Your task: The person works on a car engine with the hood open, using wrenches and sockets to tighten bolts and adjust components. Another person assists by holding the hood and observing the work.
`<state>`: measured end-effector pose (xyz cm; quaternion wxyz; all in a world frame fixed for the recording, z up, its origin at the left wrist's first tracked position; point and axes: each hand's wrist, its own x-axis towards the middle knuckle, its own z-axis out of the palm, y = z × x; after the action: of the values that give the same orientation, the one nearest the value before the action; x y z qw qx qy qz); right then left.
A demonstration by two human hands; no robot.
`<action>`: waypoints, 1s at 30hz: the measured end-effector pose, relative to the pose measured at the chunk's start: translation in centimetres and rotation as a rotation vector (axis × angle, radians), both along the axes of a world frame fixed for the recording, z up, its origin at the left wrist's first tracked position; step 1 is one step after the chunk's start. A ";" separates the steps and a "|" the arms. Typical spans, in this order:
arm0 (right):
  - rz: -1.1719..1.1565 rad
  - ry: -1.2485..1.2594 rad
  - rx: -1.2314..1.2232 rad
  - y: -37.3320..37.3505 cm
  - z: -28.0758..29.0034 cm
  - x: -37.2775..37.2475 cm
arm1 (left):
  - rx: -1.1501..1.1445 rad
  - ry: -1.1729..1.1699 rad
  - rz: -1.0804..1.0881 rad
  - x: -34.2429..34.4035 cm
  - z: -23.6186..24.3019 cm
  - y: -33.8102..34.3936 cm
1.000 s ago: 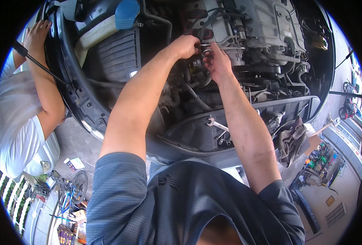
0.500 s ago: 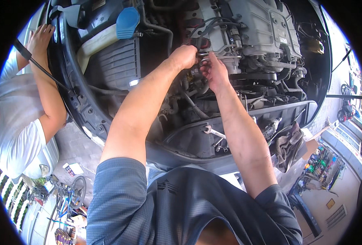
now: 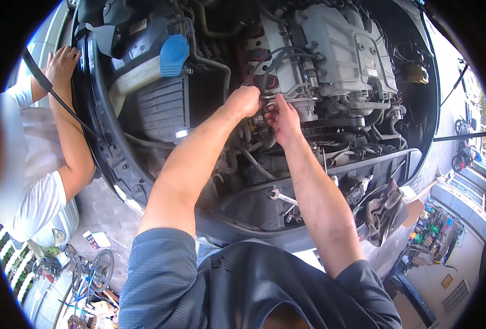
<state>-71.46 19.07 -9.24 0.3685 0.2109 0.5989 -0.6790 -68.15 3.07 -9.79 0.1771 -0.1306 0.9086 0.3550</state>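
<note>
Both of my hands reach into an open engine bay, at the front end of the engine [image 3: 286, 41]. My left hand [image 3: 244, 101] is closed in a fist beside a red-edged part; what its fingers grip is hidden. Just right of it, my right hand [image 3: 282, 118] has its fingers curled, with the thumb against a thin shiny metal rod [image 3: 297, 99]. Whether that rod is a loose tool or a pipe of the engine, I cannot tell. Dark hoses [image 3: 278, 57] loop just beyond the hands. Small parts between the palms are too shadowed to name.
A wrench [image 3: 284, 196] and other metal tools lie on the front panel [image 3: 237, 200]. A grey cloth [image 3: 382, 214] hangs over its right end. The blue-capped reservoir [image 3: 175, 55] stands left. Another person's hand [image 3: 62, 66] rests on the left fender, near a hood strut [image 3: 37, 71].
My view has shifted, so the engine and my hands sit lower in the picture. Both hands stay at the same spot on the engine, the right one turned slightly.
</note>
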 end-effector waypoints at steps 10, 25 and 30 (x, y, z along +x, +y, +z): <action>0.002 -0.013 -0.030 0.0 0.3 -0.1 | 0.260 0.066 -0.096 0.0 -0.8 -1.6; 0.012 -0.033 -0.042 0.3 -0.1 -0.2 | 0.207 0.071 -0.074 -0.3 -1.6 -1.3; -0.023 -0.031 -0.055 0.1 0.0 -0.1 | -0.045 -0.020 -0.115 -1.1 -0.8 -0.3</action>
<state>-71.52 19.12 -9.28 0.3756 0.2181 0.5715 -0.6962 -69.24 2.74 -10.59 0.2030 -0.0856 0.9206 0.3223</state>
